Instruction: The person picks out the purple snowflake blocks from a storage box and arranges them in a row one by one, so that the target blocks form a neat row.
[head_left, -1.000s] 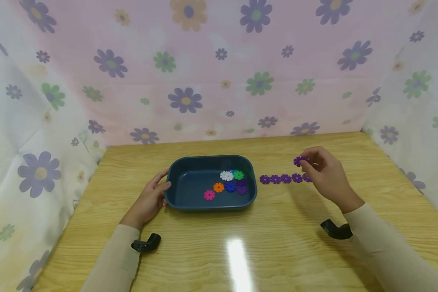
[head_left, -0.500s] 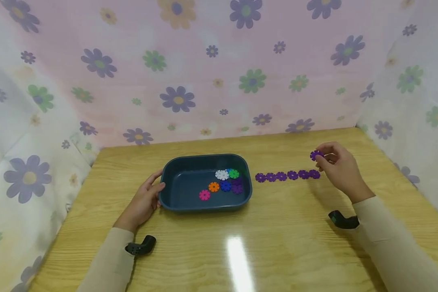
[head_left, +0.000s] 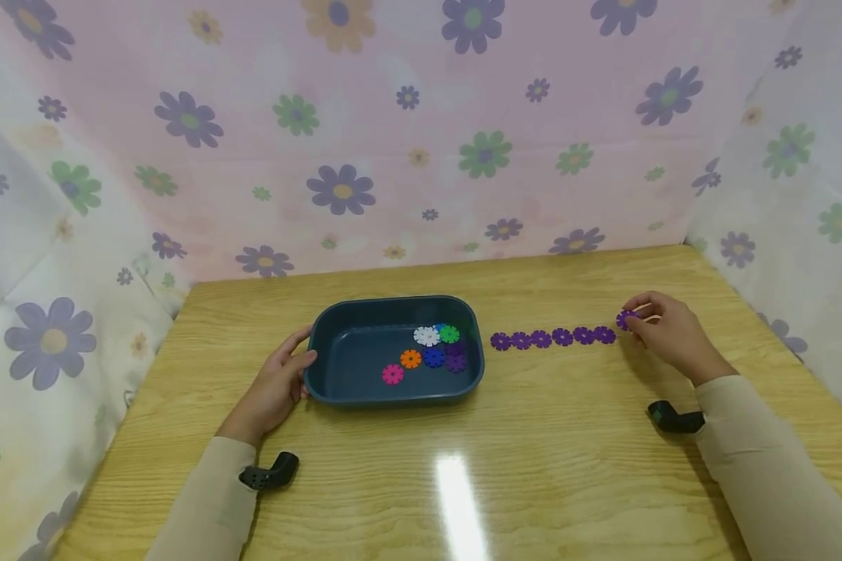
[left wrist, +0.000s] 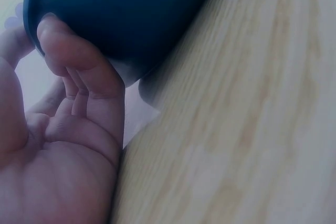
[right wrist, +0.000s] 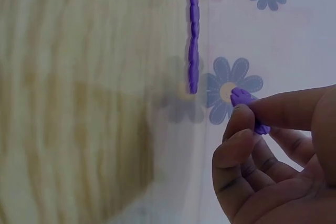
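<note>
My right hand (head_left: 673, 335) pinches a purple notched plastic disc (head_left: 625, 320) between thumb and fingertips, just past the right end of a row of several purple discs (head_left: 563, 336). In the right wrist view this held disc (right wrist: 241, 97) is seen nearly edge-on, and a gap separates it from the row (right wrist: 193, 51). My left hand (head_left: 277, 386) grips the left end of a dark blue plastic tub (head_left: 393, 401), thumb at the rim and fingers against the outer wall. The left wrist view shows those curled fingers (left wrist: 79, 56) on the tub wall.
Inside the tub's right half lie loose discs: a pink one (head_left: 393, 374), an orange one (head_left: 411, 359), plus white, green, blue and purple ones. Flowered cloth (head_left: 421, 132) hangs behind and at both sides of the wooden table (head_left: 365, 483).
My right hand has moved right with its disc and come down level with the row, uncovering the row's right end. My left hand stays on the tub; the head view has shifted slightly.
</note>
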Available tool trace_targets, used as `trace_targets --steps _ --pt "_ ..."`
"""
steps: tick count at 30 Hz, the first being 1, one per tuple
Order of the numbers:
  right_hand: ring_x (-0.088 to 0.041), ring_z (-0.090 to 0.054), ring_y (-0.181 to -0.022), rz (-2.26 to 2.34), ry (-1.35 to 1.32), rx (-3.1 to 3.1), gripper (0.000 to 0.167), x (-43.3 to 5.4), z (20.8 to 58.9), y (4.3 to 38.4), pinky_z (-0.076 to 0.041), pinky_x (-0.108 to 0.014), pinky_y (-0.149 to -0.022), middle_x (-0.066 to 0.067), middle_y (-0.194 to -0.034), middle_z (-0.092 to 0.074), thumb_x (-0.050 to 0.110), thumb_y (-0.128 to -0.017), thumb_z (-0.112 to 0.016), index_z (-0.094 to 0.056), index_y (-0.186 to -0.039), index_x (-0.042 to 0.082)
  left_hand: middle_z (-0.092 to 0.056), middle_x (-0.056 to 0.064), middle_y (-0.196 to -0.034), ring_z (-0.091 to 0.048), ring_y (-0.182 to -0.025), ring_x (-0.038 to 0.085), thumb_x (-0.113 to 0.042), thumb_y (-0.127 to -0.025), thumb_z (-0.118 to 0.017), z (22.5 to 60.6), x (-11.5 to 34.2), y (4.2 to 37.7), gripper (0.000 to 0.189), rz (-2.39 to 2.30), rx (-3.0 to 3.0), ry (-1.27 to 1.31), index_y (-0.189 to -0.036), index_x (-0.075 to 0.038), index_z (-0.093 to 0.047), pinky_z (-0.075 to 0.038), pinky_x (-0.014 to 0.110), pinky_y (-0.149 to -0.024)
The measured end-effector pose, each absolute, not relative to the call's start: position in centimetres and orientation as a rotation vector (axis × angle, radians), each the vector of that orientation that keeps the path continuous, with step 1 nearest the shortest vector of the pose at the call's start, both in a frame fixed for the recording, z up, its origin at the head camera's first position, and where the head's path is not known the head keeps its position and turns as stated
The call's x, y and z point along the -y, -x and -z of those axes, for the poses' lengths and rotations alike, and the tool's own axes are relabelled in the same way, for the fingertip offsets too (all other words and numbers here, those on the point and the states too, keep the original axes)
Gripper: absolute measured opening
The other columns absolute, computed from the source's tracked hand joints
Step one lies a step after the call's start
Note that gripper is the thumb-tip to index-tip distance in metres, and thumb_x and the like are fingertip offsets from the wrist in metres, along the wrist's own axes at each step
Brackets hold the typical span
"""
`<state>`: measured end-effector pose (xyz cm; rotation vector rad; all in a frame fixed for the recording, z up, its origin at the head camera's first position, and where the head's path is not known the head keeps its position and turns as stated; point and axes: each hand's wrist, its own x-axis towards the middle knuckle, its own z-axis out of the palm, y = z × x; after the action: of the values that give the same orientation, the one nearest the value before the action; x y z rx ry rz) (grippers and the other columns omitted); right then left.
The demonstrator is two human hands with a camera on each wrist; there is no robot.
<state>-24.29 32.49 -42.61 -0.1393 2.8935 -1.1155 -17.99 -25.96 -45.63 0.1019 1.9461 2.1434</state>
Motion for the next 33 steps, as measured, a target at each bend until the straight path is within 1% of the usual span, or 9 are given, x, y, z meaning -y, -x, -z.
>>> trace_targets --steps 5,12,19,28,33 --pt "-0.015 -0.063 -0.072 1.017 0.11 -2.89 0.025 -33.2 43.2 24.6 -0.053 -0.03 -0.058 -0.025 -0.107 -0.065 0.019 -0.104 -0.052 -0.055 -0.121 0.001 -0.061 -0.009 -0.068 -0.053 -0.057 0.003 -0.023 -0.107 -0.048 45.4 25.9 18.0 0.057 -2.15 -1.931 -0.134 -0.156 -0.01 -0.023 -0.046 0.017 -0.054" --pt "-0.013 -0.063 -0.079 1.007 0.119 -2.818 0.029 -33.8 43.7 24.9 -0.054 -0.027 -0.064 -0.028 -0.112 -0.063 0.02 -0.104 -0.054 -0.056 -0.123 -0.002 -0.061 -0.009 -0.07 -0.053 -0.057 0.003 -0.024 -0.107 -0.049 45.5 25.9 17.9 0.057 -2.155 -1.929 -0.111 -0.156 -0.011 -0.024 -0.046 0.017 -0.053" --pt "-0.013 -0.064 -0.077 1.001 0.105 -2.811 0.029 -33.5 43.6 24.7 -0.054 -0.027 -0.063 -0.027 -0.112 -0.063 0.018 -0.103 -0.055 -0.055 -0.123 -0.003 -0.061 -0.009 -0.07 -0.054 -0.058 0.003 -0.025 -0.107 -0.049 45.5 25.9 17.9 0.058 -2.142 -1.929 -0.099 -0.157 -0.013 -0.022 -0.046 0.017 -0.053" --pt "-0.02 -0.062 -0.08 0.927 0.107 -2.871 0.027 -33.4 43.8 24.7 -0.051 -0.029 -0.063 -0.027 -0.111 -0.061 0.018 -0.102 -0.056 -0.058 -0.122 -0.001 -0.061 -0.009 -0.069 -0.054 -0.058 0.002 -0.026 -0.107 -0.048 45.5 26.0 17.9 0.057 -2.139 -1.928 -0.092 -0.156 -0.014 -0.022 -0.046 0.016 -0.053" --pt "-0.028 -0.064 -0.086 0.889 0.121 -2.901 0.029 -33.7 44.0 24.8 -0.051 -0.031 -0.066 -0.028 -0.112 -0.063 0.019 -0.102 -0.057 -0.06 -0.122 -0.001 -0.061 -0.009 -0.069 -0.053 -0.058 0.002 -0.025 -0.107 -0.048 45.5 25.9 17.9 0.057 -2.145 -1.925 -0.099 -0.156 -0.012 -0.022 -0.046 0.016 -0.053"
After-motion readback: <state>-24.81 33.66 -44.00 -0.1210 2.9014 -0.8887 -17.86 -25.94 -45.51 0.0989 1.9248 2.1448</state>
